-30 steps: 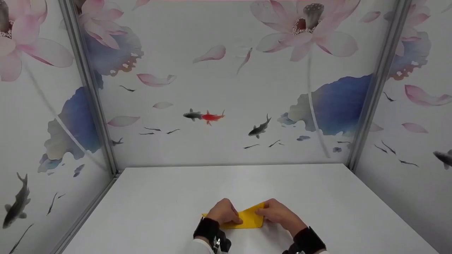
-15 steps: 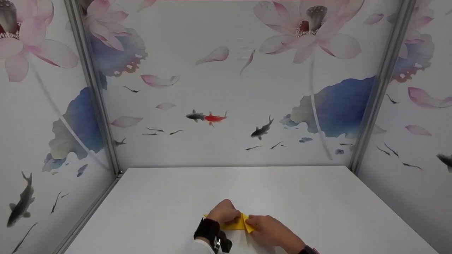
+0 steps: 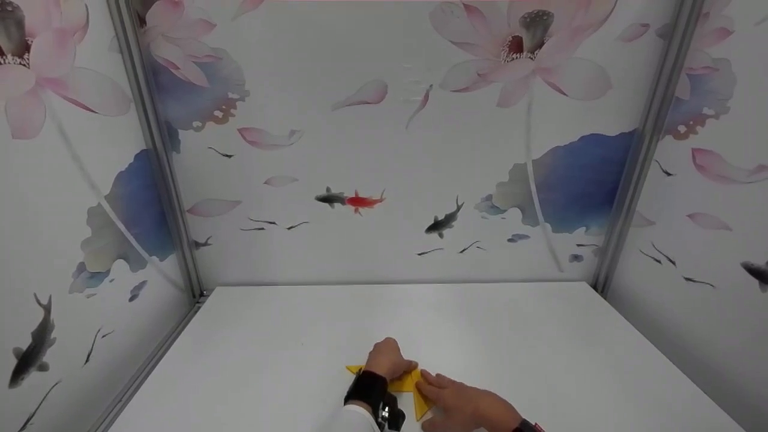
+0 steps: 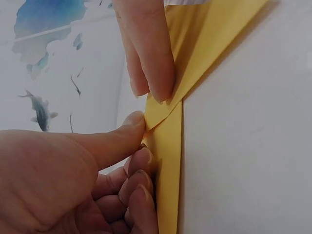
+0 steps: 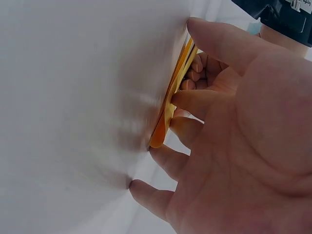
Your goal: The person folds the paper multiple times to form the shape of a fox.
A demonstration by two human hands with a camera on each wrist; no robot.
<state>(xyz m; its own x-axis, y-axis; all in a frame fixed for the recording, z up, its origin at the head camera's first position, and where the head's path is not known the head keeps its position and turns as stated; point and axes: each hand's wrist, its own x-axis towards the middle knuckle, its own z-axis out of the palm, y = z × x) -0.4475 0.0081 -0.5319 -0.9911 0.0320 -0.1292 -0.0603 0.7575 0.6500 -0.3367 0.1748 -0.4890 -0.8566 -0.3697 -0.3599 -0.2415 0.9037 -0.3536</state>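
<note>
A folded yellow sheet of paper (image 3: 422,405) lies on the white table near its front, with one end turned down toward the person. Its crease shows in the left wrist view, where one layer of the paper (image 4: 166,180) crosses over another. My left hand (image 3: 387,359) pinches it at the fold, thumb on the edge and the other fingers curled beside it. From the right, my right hand (image 3: 471,405) presses the turned end with fairly straight fingers. In the right wrist view, some of the right hand's (image 5: 229,126) fingertips touch the paper and others the table.
The white tabletop (image 3: 288,336) stretches back to a wall (image 3: 384,258) printed with lotus flowers and fish. Similar side walls stand left and right, joined by metal corner posts (image 3: 159,150). A black band (image 3: 365,390) sits on the left wrist.
The right hand has moved left and toward the person, bringing the paper's right end down into a fold. The left hand has stayed on the paper, shifting slightly right.
</note>
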